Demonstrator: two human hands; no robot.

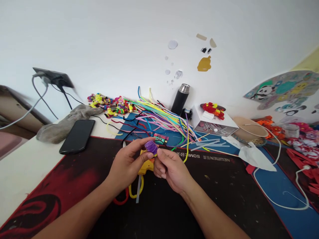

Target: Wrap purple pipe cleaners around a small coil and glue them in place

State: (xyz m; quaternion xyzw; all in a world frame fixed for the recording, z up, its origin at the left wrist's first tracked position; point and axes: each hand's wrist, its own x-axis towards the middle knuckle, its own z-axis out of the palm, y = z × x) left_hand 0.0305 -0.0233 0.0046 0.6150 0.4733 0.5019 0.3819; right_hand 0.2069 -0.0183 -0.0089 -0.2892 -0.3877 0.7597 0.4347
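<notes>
Above the desk mat, a small purple bundle of coiled pipe cleaner (151, 148) is pinched between the fingers and thumb of my left hand (129, 161). My right hand (171, 168) is closed at the bundle's right edge, thumb and forefinger pressed together by a bit of yellow. Its other fingers are curled under, so exactly what they grip is partly hidden. Beneath both hands lies a yellow glue gun (147, 166), mostly covered, with a pale glue stick (138, 191) poking toward me. Red and yellow loop handles (142, 186), likely of scissors, show below my left hand.
Behind my hands spreads a pile of coloured pipe cleaners (159, 114). A black phone (77, 136) lies left, near finished pipe cleaner figures (99, 99). Further back stand a black thermos (180, 99) and a small white drawer box (214, 124). A white cable (279, 204) curls at right.
</notes>
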